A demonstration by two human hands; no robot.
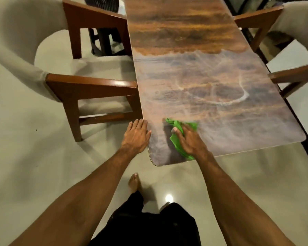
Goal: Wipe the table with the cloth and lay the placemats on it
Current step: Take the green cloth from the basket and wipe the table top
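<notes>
A long brown table (194,71) with a mottled top runs away from me. Its near half carries cloudy wet streaks and arcs; the far half looks darker and glossy. My right hand (189,141) lies flat on a bright green cloth (176,128), pressing it onto the table near the front left corner. My left hand (136,134) rests flat on the table's left edge, fingers together, holding nothing. No placemats are in view.
A wooden armchair with pale cushions (89,86) stands close against the table's left side. A second such armchair (292,50) is on the right. The floor is pale and shiny. My bare foot (134,182) and dark trousers are below the table's near end.
</notes>
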